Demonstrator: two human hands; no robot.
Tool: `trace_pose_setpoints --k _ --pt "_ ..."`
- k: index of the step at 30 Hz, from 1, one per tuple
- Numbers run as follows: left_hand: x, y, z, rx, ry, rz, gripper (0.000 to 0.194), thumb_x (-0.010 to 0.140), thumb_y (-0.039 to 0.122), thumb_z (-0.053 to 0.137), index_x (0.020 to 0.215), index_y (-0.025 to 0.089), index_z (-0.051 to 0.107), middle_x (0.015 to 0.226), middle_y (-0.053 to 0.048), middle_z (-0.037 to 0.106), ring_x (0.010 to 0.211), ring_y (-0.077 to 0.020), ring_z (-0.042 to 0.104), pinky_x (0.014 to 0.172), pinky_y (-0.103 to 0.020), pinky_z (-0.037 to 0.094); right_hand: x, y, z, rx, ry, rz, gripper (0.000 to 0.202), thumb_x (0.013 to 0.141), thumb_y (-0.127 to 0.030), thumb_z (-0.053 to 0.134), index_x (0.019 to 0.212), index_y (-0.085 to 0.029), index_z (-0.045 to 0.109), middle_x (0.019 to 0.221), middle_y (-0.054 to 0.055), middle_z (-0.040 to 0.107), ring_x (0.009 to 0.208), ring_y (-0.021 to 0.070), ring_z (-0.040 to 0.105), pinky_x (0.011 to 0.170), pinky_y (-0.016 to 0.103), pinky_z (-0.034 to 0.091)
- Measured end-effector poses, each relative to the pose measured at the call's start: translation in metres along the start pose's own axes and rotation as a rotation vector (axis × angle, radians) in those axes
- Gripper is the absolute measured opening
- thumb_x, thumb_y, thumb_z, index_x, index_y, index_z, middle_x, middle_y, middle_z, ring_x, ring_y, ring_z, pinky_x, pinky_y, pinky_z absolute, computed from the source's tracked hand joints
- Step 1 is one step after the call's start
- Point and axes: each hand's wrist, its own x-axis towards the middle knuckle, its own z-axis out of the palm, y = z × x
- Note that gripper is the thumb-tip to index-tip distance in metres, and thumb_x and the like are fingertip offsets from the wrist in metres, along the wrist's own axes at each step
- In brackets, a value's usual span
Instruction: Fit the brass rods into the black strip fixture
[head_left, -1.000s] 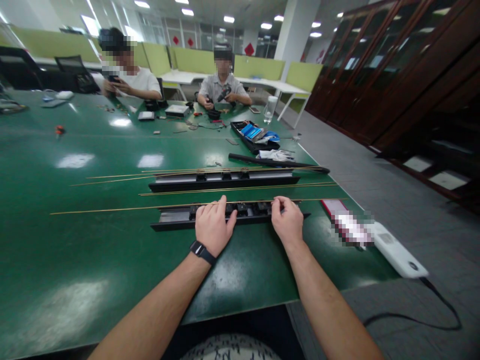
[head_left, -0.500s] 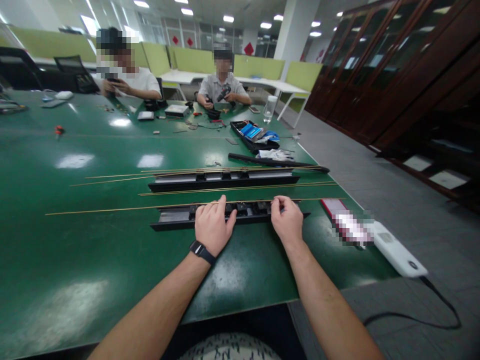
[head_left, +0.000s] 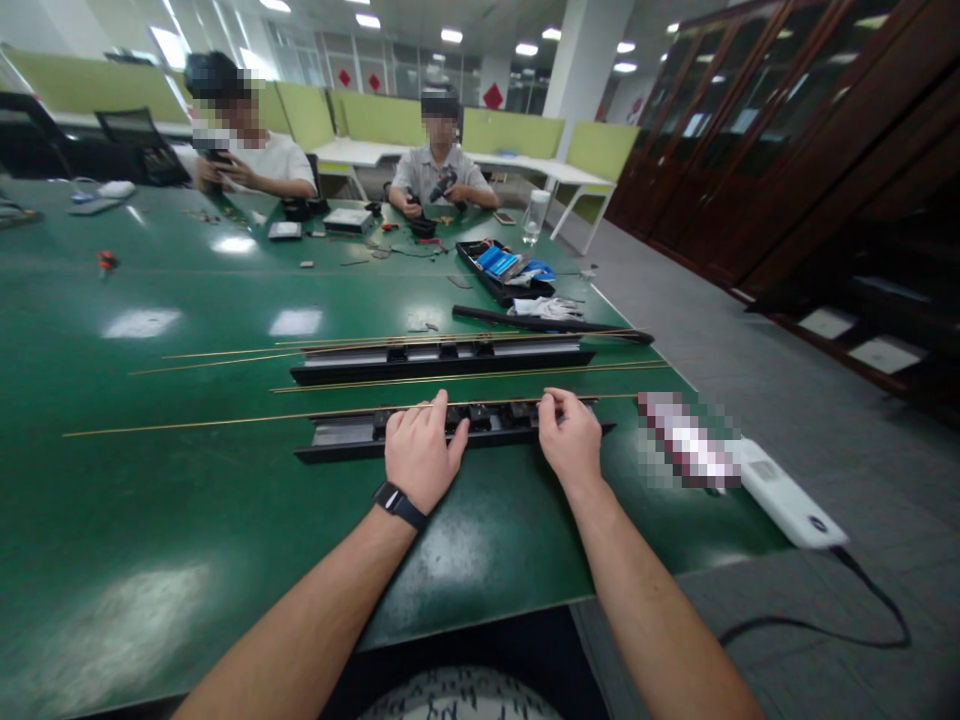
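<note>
The nearer black channel-shaped rail (head_left: pixel 341 436), silvery inside and fitted with several black blocks (head_left: pixel 478 416), lies across the table in front of me. A long thin brass-coloured rod (head_left: pixel 225 422) runs along its far side and juts out well past the left end. My left hand (head_left: pixel 424 450) rests over the rail and rod, fingers stretched forward, thumb apart. At the rail's right part, my right hand (head_left: pixel 568 436) pinches the rod between thumb and fingers; the fingertips are partly hidden.
A second black rail (head_left: pixel 337 372) lies behind, with more thin rods (head_left: pixel 360 386) around it. Farther back are a black bar (head_left: pixel 525 320), white gloves (head_left: pixel 546 308) and a black tray (head_left: pixel 517 290). A white power bank-like device (head_left: pixel 787 495) sits right. Two people work across the table (head_left: pixel 225 550).
The rod has slid left along the rail, its left end reaching farther out and its right end drawing in. Both hands keep nearly the same places; the view has shifted slightly.
</note>
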Motion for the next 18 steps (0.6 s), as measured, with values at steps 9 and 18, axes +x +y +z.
trace_pose_setpoints --k 9,18 --pt "0.0002 0.0001 -0.0002 -0.004 -0.006 0.001 0.054 0.105 0.047 0.047 0.141 0.01 0.061 0.115 -0.018 0.078 0.111 -0.0333 0.07 0.097 -0.048 0.043 -0.0022 -0.0053 0.0006 0.013 -0.056 -0.079 0.031 0.101 -0.039 0.051 0.105 -0.021 0.076 0.099 0.009 0.08 0.092 0.0253 0.073 0.091 0.04 0.054" --pt "0.0002 -0.0005 0.0005 0.003 -0.005 0.004 0.054 0.105 0.048 0.047 0.141 0.01 0.061 0.115 -0.018 0.078 0.112 -0.0331 0.07 0.097 -0.047 0.043 0.0002 -0.0013 -0.0003 -0.015 -0.009 -0.007 0.031 0.102 -0.039 0.049 0.101 -0.02 0.075 0.09 0.009 0.08 0.09 0.0262 0.072 0.089 0.04 0.053"
